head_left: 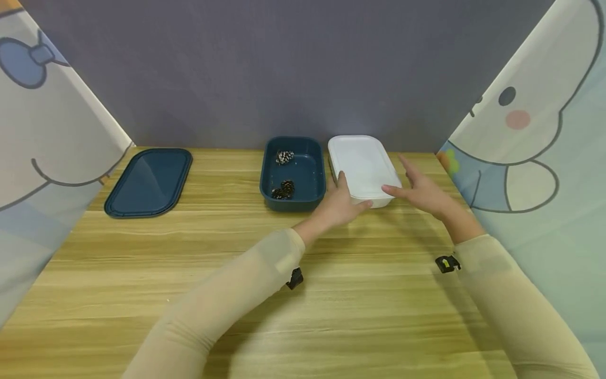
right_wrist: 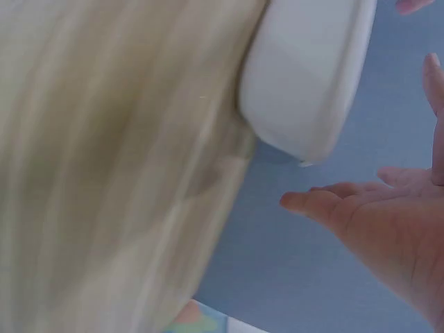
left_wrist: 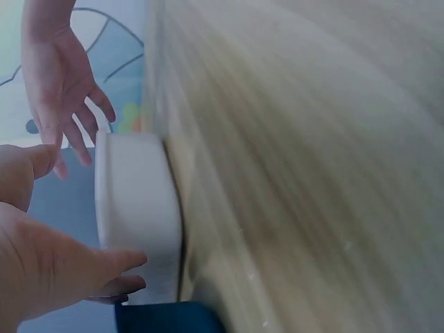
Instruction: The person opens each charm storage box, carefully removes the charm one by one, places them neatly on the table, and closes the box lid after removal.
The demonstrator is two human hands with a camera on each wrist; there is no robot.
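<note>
A white lidded box (head_left: 362, 163) stands at the back of the table, its lid lying flat on top. My left hand (head_left: 337, 205) is at the box's near left corner, fingers extended along its left wall and thumb by the front. On the other side, my right hand (head_left: 423, 192) is spread with its palm turned toward the box. A gap shows between those right fingers (right_wrist: 312, 202) and the box wall in the right wrist view. Close to the left hand stands a dark blue open box (head_left: 310, 173), holding a few pine cones (head_left: 285, 157).
A dark blue lid (head_left: 149, 181) lies flat on the wooden table (head_left: 227, 252) at the left. Behind the boxes rises a grey wall (head_left: 284, 68). Cartoon-printed panels (head_left: 535, 173) flank the table on both sides.
</note>
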